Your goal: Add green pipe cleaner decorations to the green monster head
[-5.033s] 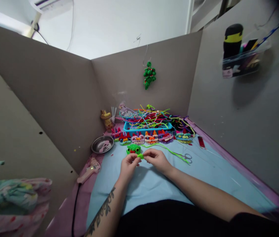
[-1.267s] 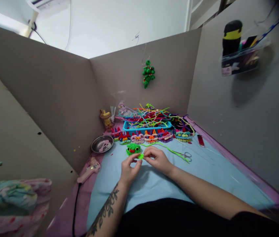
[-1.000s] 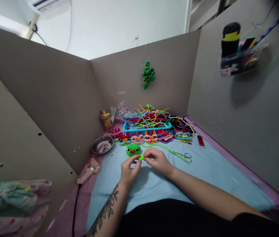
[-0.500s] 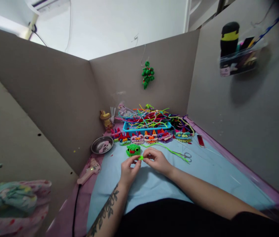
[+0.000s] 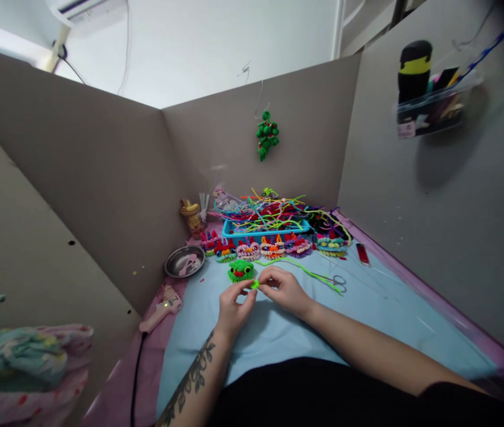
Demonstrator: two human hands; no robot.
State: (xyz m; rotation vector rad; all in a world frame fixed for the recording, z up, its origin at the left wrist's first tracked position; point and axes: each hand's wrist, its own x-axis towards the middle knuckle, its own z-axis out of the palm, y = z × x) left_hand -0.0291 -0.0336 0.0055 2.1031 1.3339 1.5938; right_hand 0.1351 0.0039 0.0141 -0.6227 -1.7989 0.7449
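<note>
A small bright-green piece of pipe cleaner (image 5: 255, 284) is pinched between my two hands, low over the blue cloth. My left hand (image 5: 235, 303) grips its left side with thumb and fingertips. From the right, my right hand (image 5: 284, 289) pinches the same piece, its fingers bent. Just behind my fingertips sits a fuzzy green creature (image 5: 241, 270) with round eyes and a red mouth. Long lime-green pipe cleaners (image 5: 298, 265) lie behind my right hand and stretch to the scissors (image 5: 337, 281), partly covering them.
A blue tray (image 5: 266, 231) heaped with colourful pipe cleaners stands at the back, behind a row of finished fuzzy creatures (image 5: 272, 247). To the left are a metal bowl (image 5: 184, 261) and a pink glue gun (image 5: 162, 311) with a black cord. Grey partitions (image 5: 260, 95) enclose the table.
My fingers have shifted only very slightly around the small green piece. Everything else looks the same.
</note>
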